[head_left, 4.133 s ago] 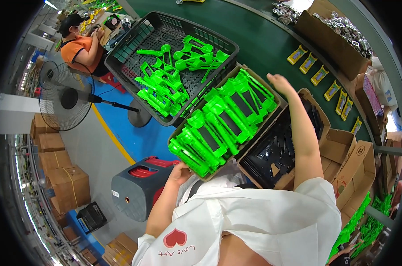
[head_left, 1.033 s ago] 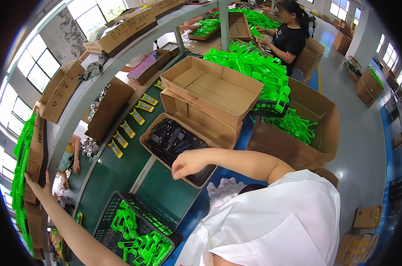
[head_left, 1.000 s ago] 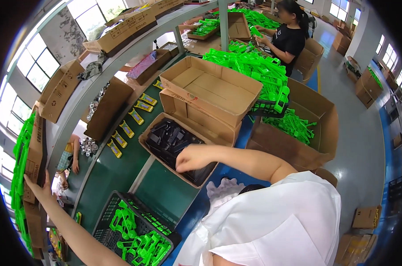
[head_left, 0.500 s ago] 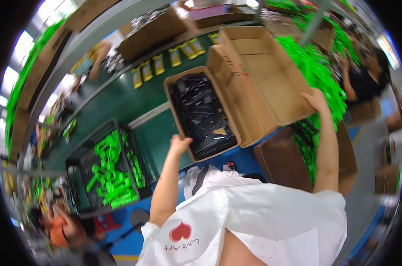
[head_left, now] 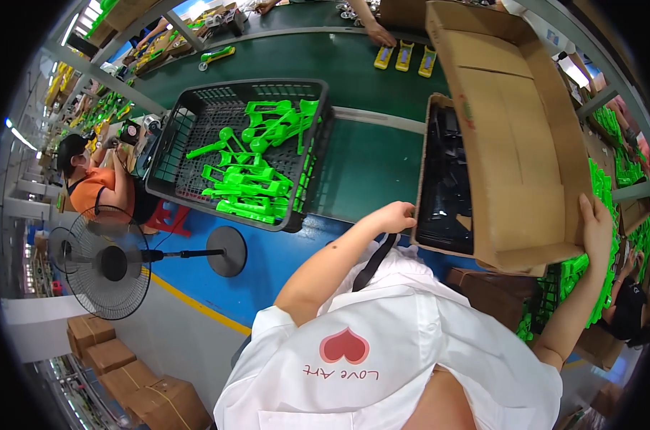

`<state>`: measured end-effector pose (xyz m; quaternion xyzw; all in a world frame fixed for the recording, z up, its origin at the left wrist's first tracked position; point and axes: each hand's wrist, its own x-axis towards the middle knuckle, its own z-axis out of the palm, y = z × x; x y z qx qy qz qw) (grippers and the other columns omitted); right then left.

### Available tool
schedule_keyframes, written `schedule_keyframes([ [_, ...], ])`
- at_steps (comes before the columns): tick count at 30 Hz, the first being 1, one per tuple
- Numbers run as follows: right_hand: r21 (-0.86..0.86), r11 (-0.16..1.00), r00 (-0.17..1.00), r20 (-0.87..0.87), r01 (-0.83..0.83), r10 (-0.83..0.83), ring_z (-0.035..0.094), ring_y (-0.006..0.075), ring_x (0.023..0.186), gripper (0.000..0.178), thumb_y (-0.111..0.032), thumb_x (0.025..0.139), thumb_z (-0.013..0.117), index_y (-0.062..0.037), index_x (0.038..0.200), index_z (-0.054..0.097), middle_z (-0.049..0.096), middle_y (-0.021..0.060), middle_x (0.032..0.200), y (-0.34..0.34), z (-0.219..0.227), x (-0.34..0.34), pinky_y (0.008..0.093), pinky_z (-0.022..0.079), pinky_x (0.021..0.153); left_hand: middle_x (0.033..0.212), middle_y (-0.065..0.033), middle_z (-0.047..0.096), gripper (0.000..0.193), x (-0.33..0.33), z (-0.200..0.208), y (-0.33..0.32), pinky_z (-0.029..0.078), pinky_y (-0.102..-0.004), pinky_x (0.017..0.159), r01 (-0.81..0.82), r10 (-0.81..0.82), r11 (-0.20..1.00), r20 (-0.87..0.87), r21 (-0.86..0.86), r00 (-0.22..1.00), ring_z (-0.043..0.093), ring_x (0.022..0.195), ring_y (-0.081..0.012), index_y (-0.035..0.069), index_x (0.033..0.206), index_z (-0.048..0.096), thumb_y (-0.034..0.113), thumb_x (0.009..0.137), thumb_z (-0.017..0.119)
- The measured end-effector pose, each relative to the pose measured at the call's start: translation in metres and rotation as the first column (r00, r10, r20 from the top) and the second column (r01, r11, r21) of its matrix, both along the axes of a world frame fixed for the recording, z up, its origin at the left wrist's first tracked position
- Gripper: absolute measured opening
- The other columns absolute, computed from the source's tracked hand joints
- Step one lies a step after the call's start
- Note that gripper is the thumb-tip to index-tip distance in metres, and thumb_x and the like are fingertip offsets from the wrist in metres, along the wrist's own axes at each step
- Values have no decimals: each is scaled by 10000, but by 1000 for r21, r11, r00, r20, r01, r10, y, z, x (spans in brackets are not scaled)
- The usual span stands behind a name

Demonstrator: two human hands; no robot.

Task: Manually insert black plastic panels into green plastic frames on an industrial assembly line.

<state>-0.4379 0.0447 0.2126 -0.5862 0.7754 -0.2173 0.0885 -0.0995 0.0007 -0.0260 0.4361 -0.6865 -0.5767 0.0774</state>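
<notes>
green bench [head_left: 371, 168]: carton [head_left: 515, 143] in right hand [head_left: 597, 228] now partly hides black parts [head_left: 443, 190].

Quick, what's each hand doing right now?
Left hand: fingers curled at the near-left edge of the box of black parts; firm grip can't be told.
Right hand: closed on the right wall of the bare cardboard box.

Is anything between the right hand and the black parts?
Yes: the open cardboard box lies between the right hand, at its right edge, and the black parts to its left. Only the parts box wall separates the left hand from them.
</notes>
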Motion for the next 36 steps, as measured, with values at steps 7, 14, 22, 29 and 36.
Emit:
schedule_keyframes([
  [7,250,967,953,-275,-56,126,531,390,779,300,-267,817,454,16,843,547,552,238,782,-28,-80,160,447,421,676,968,-92,567,295,224,65,-17,459,-267,706,-563,537,748,-178,-352,825,552,846,-159,17,1021,528,93,739,569],
  [14,527,848,948,-242,-49,205,578,332,765,361,-286,742,541,69,802,519,580,235,754,-23,-162,268,396,460,666,1200,-301,358,931,462,-57,-75,295,-402,944,-715,705,618,633,-328,320,339,1140,-394,-86,1241,188,501,642,592],
  [22,609,792,989,-141,43,55,569,365,808,354,-217,786,498,77,955,393,570,267,816,-13,-246,295,418,458,706,1191,-219,425,774,347,-4,-90,311,-322,924,-516,522,842,482,-158,704,413,1112,-290,-91,1181,367,480,702,577],
  [29,572,820,996,-67,-10,59,552,399,791,323,-199,800,470,61,948,346,558,279,814,-4,-250,283,458,441,694,897,-40,611,270,412,37,-106,437,-221,659,-742,721,604,-198,-291,664,563,775,-111,34,1000,580,198,787,551],
  [36,547,836,995,-59,-34,79,547,406,792,345,-186,804,462,75,986,327,553,286,824,-5,-252,285,459,437,687,1316,-190,240,832,522,-83,-125,251,-425,970,-267,529,847,778,-460,337,246,1191,-380,256,1320,163,300,616,604],
])
